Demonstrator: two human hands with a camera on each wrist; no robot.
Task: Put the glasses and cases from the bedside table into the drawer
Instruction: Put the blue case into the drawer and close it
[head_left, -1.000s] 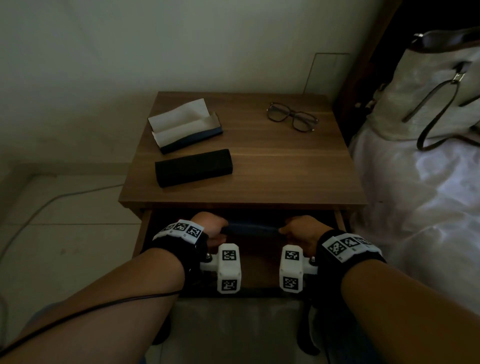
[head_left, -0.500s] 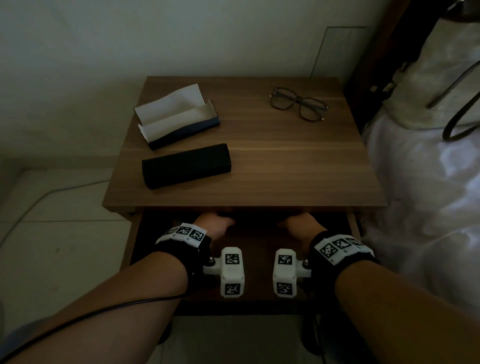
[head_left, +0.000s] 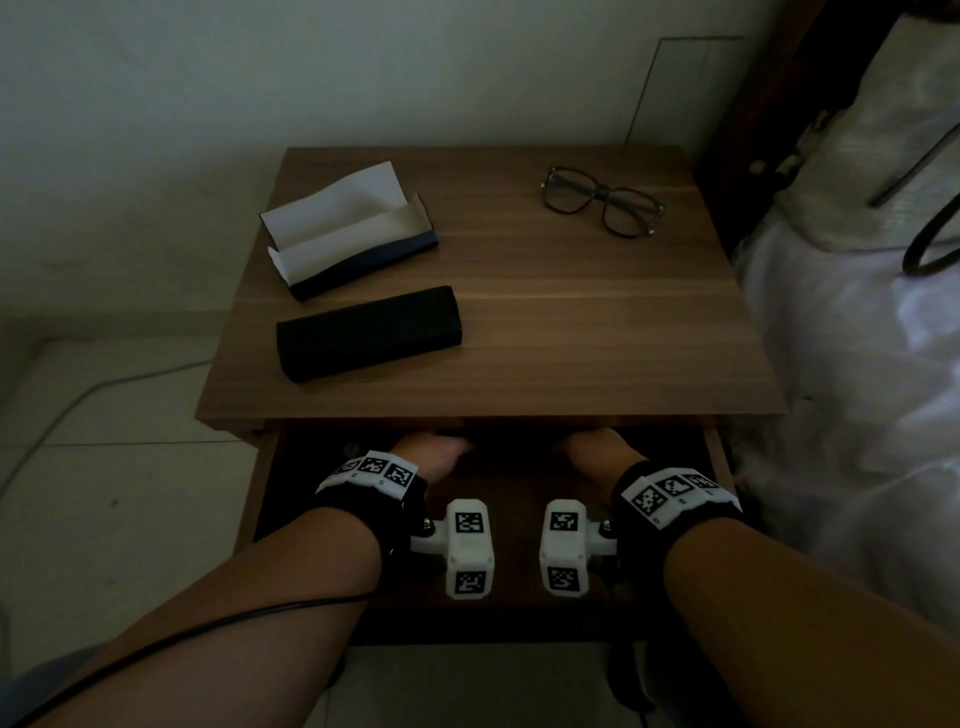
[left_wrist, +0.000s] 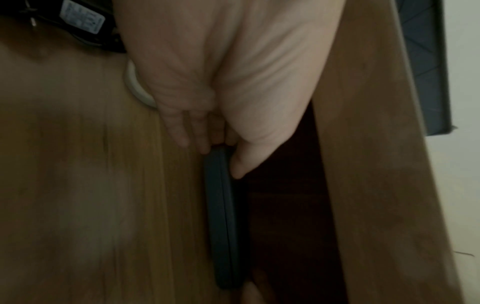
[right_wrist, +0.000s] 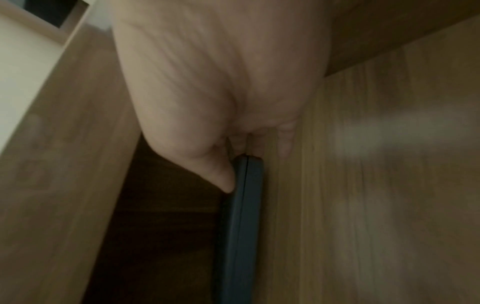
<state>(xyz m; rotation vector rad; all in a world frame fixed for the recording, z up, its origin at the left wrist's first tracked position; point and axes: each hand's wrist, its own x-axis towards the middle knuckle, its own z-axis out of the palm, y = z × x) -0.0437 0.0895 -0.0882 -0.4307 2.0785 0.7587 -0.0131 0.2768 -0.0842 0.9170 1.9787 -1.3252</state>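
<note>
- Two hands share one blue case (left_wrist: 224, 216): your left hand (head_left: 434, 454) and right hand (head_left: 597, 452) each hold an end, deep in the open drawer (head_left: 719, 452) at lower centre of the head view, probably so it goes in level and lies flat against the wood.
- In the wrist views, each thumb presses one face of the case while the fingers (left_wrist: 182, 131) curl against the other.
- Three things wait on the table (head_left: 519, 353): a black case (head_left: 369, 332) at centre left, an open case (head_left: 348, 234) above it, and the glasses (head_left: 602, 200) at upper right, well apart.
- No brand can be read; only square coded tags on your wristbands (head_left: 374, 470), and a label at upper left of the left wrist view, too blurred to read.
</note>
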